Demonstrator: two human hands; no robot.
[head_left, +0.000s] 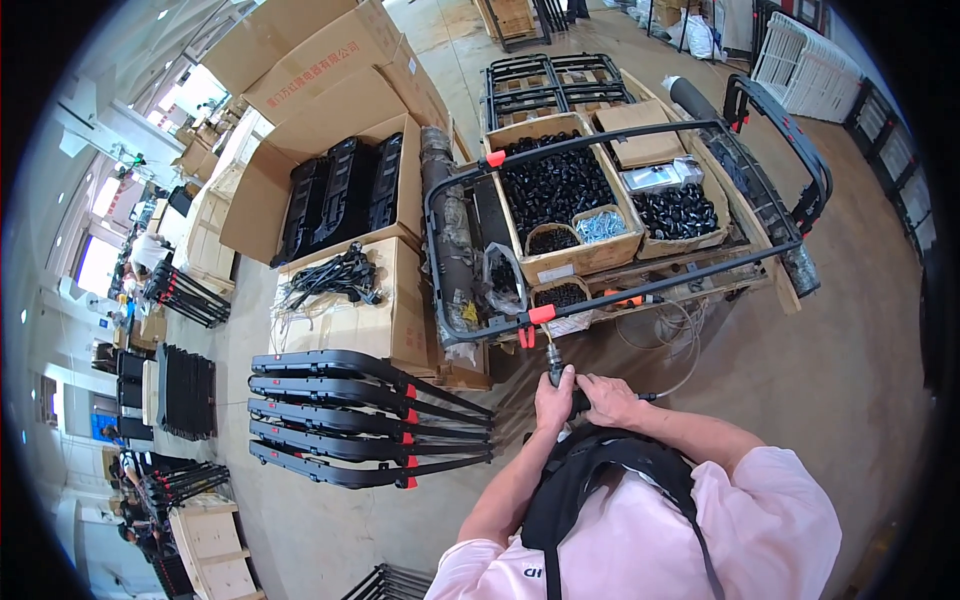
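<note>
Below frame (pixel 620 215), both my hands grasp driver (pixel 556 372): left hand (pixel 553 398), right hand (pixel 610 398). Red clip (pixel 541 314) seemingly being fastened; finished frames (pixel 360 418) stacked left.
</note>
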